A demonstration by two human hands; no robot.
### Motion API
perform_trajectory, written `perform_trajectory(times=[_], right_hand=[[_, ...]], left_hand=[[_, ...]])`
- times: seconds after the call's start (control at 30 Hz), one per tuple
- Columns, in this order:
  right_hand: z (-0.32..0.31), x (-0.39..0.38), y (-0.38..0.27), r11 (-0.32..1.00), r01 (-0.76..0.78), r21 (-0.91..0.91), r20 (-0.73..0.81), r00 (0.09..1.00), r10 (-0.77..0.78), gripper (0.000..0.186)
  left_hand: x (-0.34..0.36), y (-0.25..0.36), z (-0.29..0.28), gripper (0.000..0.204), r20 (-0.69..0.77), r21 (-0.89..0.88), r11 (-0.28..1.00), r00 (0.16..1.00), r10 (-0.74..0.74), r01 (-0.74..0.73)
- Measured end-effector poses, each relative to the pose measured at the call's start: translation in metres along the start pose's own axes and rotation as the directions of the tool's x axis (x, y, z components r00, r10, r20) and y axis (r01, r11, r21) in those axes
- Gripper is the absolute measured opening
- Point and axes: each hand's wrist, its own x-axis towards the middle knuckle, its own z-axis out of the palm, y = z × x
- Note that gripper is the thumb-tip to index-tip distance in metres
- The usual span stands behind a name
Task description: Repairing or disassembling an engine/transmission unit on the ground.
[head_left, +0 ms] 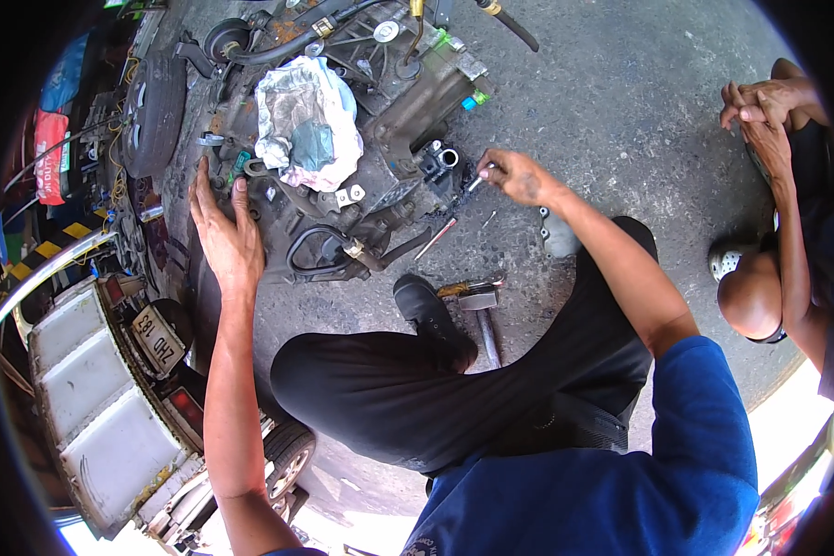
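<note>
A large, greasy gearbox-like metal assembly [426,102] lies on the floor in front of me. At its left side, my left hand [227,236] is open, fingers stretched out, next to a metal bracket. My right hand [521,178] pinches a short, slim, silvery rod-like piece [478,180]; its exact kind I cannot make out. The rod points toward a dark housing with a round, bright-rimmed opening [448,157]. On top of the assembly rests a crumpled whitish cloth [343,125] with a grey-green patch in its middle.
Near my shoe lie a hammer [487,335] and a yellow-handled tool [454,289]. A thin red-handled tool [435,239], a small pin [489,218] and a grey metal cover [556,236] are on the floor. Another person's clasped hands [764,116] appear at right; a tyre [153,116] stands left.
</note>
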Motion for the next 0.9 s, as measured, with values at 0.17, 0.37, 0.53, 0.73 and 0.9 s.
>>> perform_trajectory(times=[0.17, 0.37, 0.53, 0.73, 0.9], right_hand=[[0.014, -0.005, -0.007, 0.997, -0.074, 0.024, 0.013, 0.997, 0.074, 0.021], [0.013, 0.002, -0.001, 0.998, -0.065, 0.022, 0.051, 0.997, 0.064, 0.027], [0.023, 0.009, 0.006, 0.987, -0.155, 0.031, -0.008, 0.988, 0.156, 0.032], [0.009, -0.001, -0.006, 0.963, -0.217, 0.157, -0.069, 0.971, 0.23, 0.023], [0.018, -0.012, -0.023, 0.928, 0.027, 0.371, 0.006, 0.999, -0.032, 0.02]], left_hand=[[-0.001, 0.003, -0.002, 0.056, 0.023, 0.017, 1.0, 0.999, -0.023, 0.022], [-0.002, 0.0, -0.001, 0.056, 0.011, 0.003, 1.0, 1.0, -0.005, 0.005], [0.0, -0.002, 0.001, 0.056, 0.011, 0.012, 1.0, 1.0, -0.012, 0.012], [0.0, 0.0, -0.002, 0.058, 0.005, -0.006, 1.0, 1.0, -0.019, 0.019], [-0.002, -0.004, 0.0, 0.058, -0.006, -0.008, 1.0, 1.0, -0.014, 0.014]])
